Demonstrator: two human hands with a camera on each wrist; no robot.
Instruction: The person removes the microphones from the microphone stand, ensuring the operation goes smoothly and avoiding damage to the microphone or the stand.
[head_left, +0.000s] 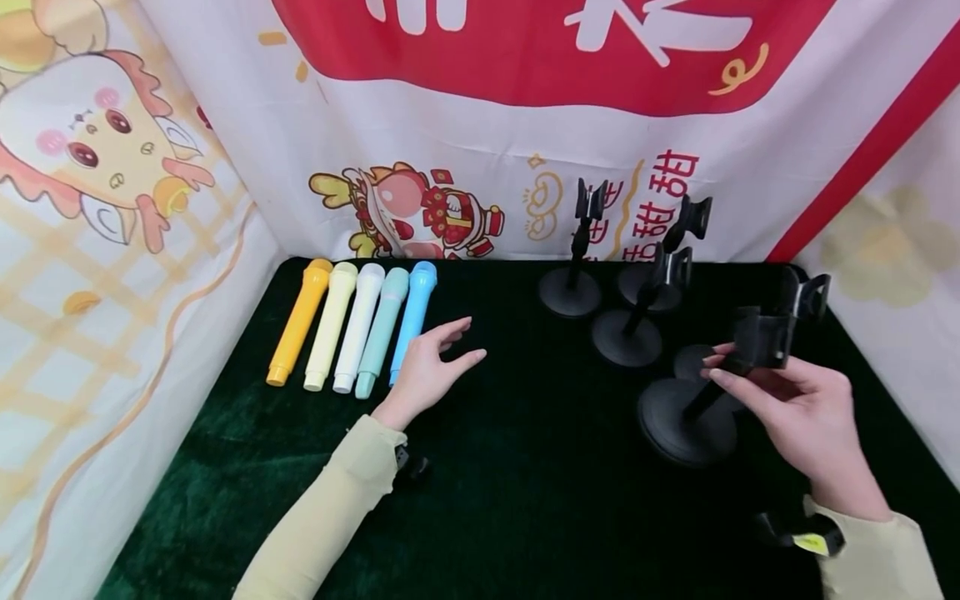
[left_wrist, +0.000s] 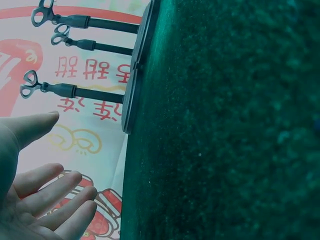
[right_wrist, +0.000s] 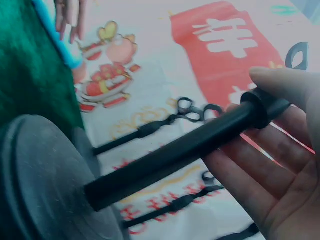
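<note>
My right hand (head_left: 813, 408) grips a black microphone stand (right_wrist: 170, 157) high on its post, just below the clip. The stand leans, and its round base (head_left: 678, 425) overlaps another stand's base; whether it touches the cloth I cannot tell. Over at the left, my left hand (head_left: 423, 371) has its fingers loosely extended with nothing in them. It covers the lower part of a blue microphone (head_left: 417, 304); contact cannot be made out. Beside that lie a mint green (head_left: 382, 333), a white (head_left: 359, 329), a pale yellow (head_left: 331, 327) and an orange microphone (head_left: 298, 323).
Several more black stands are upright toward the back right, among them one at the rear (head_left: 572, 292) and one in front of it (head_left: 628, 337). Dark green cloth (head_left: 525, 500) covers the table. Printed white curtains (head_left: 480, 125) rise behind and at both sides.
</note>
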